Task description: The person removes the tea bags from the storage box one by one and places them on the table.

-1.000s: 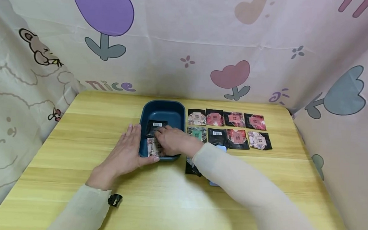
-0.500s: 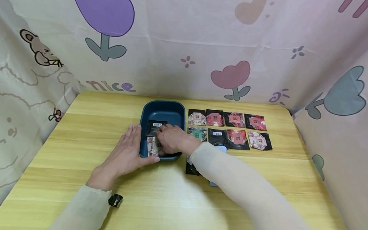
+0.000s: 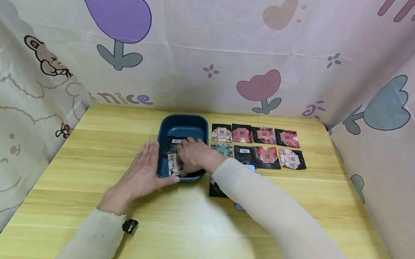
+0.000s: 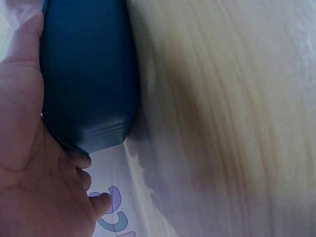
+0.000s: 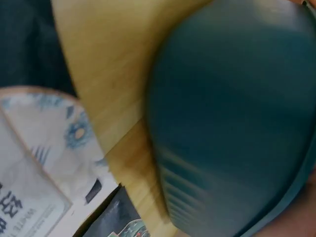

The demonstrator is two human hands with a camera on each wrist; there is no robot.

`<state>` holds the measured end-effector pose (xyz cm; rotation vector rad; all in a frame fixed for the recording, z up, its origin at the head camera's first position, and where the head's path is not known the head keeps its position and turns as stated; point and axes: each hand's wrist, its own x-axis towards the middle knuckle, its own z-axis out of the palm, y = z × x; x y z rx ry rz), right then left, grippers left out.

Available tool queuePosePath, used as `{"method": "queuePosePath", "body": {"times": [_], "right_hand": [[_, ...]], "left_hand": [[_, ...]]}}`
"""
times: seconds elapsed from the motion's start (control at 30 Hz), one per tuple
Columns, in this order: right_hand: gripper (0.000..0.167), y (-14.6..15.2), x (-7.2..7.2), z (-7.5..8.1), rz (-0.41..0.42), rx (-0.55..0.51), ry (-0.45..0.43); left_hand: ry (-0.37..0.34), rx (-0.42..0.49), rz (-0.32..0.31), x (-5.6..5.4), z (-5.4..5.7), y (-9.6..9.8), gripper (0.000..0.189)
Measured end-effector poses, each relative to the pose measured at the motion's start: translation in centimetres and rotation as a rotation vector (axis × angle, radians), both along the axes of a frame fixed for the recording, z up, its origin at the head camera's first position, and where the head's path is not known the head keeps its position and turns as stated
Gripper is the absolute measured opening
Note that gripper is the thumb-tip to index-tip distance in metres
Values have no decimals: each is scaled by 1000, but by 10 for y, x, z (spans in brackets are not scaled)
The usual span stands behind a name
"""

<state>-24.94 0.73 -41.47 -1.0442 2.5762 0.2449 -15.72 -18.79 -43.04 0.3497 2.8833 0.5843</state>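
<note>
A dark blue plastic bin (image 3: 183, 118) stands near the back of the table. My left hand (image 3: 137, 176) lies along its left wall with fingers straight and thumb across the front rim. In the left wrist view the palm (image 4: 29, 143) shows against the bin's side. My right hand (image 3: 196, 156) reaches over the right rim, fingers curled down at the right edge of a floral tea sachet (image 3: 174, 164); its fingertips are partly hidden. Behind that sachet lies a black one, barcode up (image 3: 173, 144). The right wrist view shows the bin's outer wall (image 5: 222, 113) close up.
Several tea sachets lie in rows right of the bin, among them a red one (image 3: 268, 157) and a black barcoded one (image 3: 245, 155). Another sachet (image 3: 217, 189) and a light blue flat thing (image 3: 250, 168) are partly under the right sleeve. A patterned curtain (image 3: 190, 47) hangs behind.
The floral sachet in the bin has shifted slightly to the right and tilted, with the right hand at its edge. The left hand has stayed in place.
</note>
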Motion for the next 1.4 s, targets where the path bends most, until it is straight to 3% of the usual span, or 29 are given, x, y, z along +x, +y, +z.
{"method": "queuePosePath", "body": {"times": [0.13, 0.57, 0.73, 0.87, 1.0, 1.13, 1.27, 1.4], "right_hand": [[98, 5, -1, 4, -19, -69, 24], [70, 32, 5, 43, 2, -210, 145], [69, 63, 11, 50, -7, -274, 177], [65, 107, 19, 56, -49, -333, 187], [63, 160, 32, 51, -84, -361, 211], [69, 204, 49, 39, -148, -320, 219], [78, 237, 66, 27, -221, -257, 217], [75, 262, 81, 17, -255, -209, 215]], "left_hand": [[-8, 4, 0, 0, 0, 2, 146], [-17, 4, 9, 3, -2, 2, 143], [-14, 2, 24, 3, -2, 2, 143], [-15, 3, 34, 3, -1, 4, 144], [-10, -12, 32, 1, 0, 5, 145], [-9, -19, 33, 0, 2, 5, 144], [-19, -19, 38, 0, 3, 4, 145], [-26, -17, 37, 0, 3, 4, 146]]}}
